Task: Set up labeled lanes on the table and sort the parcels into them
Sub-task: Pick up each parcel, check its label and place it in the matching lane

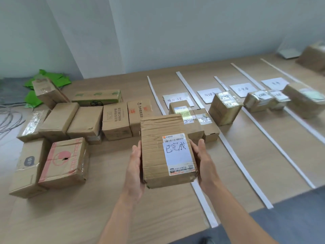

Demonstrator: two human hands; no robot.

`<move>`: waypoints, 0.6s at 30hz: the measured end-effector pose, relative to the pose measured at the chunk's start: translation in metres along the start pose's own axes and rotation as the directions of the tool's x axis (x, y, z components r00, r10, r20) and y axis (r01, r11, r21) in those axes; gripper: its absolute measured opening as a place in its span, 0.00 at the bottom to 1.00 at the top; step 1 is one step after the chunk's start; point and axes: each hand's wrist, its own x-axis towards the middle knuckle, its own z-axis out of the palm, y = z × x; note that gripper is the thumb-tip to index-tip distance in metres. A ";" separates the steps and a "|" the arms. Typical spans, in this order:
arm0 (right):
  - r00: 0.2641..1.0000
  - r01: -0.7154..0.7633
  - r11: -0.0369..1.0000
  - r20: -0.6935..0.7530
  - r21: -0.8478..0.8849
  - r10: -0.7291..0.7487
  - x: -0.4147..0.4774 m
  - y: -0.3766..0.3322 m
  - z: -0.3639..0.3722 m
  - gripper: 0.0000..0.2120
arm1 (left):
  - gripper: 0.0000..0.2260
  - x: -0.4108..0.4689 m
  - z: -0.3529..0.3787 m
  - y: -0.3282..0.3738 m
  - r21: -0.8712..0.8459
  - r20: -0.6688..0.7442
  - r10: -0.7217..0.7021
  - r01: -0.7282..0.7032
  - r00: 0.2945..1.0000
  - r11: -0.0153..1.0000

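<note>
Held item: creased brown cardboard parcel point(158, 152), its top face carrying a white handwritten slip over a courier label. It is held over the pale wooden table point(109, 213), in front of the lanes.
Left hand point(134, 166): grips the brown cardboard parcel by its left edge, thumb along the side, fingers hidden beneath.
Right hand point(204, 161): grips the right edge likewise.
Lanes: long white tape strips point(233, 154) run across the table's right half, with a white paper lane card point(177, 99) at each head.
Sorted stock: taped brown boxes point(225, 108) stand in the lanes near the cards.
Unsorted stock: plain brown cartons point(72, 120) are clustered on the table's left.
Beyond cartons: crumpled green plastic bags point(35, 83).
</note>
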 end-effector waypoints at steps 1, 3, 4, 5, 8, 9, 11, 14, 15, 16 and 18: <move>1.000 0.002 1.000 -0.007 0.004 -0.002 -0.003 -0.003 -0.009 0.30 | 0.21 -0.002 0.010 -0.001 0.009 0.019 0.000 0.000 1.000 1.000; 1.000 0.015 1.000 -0.024 0.004 -0.015 -0.009 -0.008 -0.028 0.29 | 0.21 -0.005 0.031 -0.006 0.017 0.049 0.004 -0.005 0.999 1.000; 0.999 0.026 1.000 -0.037 0.002 -0.026 -0.013 -0.012 -0.038 0.28 | 0.22 -0.007 0.042 -0.009 0.026 0.065 0.005 -0.007 0.998 1.000; 0.998 0.036 0.999 -0.051 -0.002 -0.036 -0.016 -0.015 -0.049 0.28 | 0.22 -0.010 0.053 -0.012 0.037 0.078 0.010 -0.012 0.997 0.999; 0.998 0.046 0.999 -0.051 -0.020 -0.047 -0.030 -0.029 -0.084 0.28 | 0.22 -0.018 0.091 -0.025 0.068 0.085 0.029 -0.035 0.996 0.997; 0.998 0.048 0.998 -0.051 -0.028 -0.049 -0.035 -0.034 -0.099 0.28 | 0.22 -0.021 0.105 -0.031 0.078 0.087 0.030 -0.037 0.996 0.996; 0.996 0.056 0.997 -0.066 -0.046 -0.059 -0.045 -0.045 -0.129 0.28 | 0.23 -0.025 0.134 -0.044 0.098 0.086 0.027 -0.035 0.996 0.995; 0.995 0.045 0.996 -0.083 -0.080 -0.051 -0.057 -0.064 -0.176 0.28 | 0.23 -0.031 0.178 -0.067 0.097 0.076 0.033 -0.040 0.997 0.994; 0.995 0.038 0.996 -0.089 -0.085 -0.045 -0.061 -0.069 -0.192 0.29 | 0.24 -0.034 0.191 -0.074 0.100 0.081 0.030 -0.038 0.996 0.994; 0.996 0.034 0.995 -0.083 -0.092 -0.041 -0.066 -0.076 -0.213 0.29 | 0.24 -0.037 0.210 -0.084 0.105 0.089 0.026 -0.036 0.996 0.994; 0.998 0.026 0.994 -0.060 -0.109 -0.032 -0.069 -0.085 -0.232 0.28 | 0.25 -0.039 0.227 -0.093 0.114 0.113 0.029 -0.042 0.993 0.993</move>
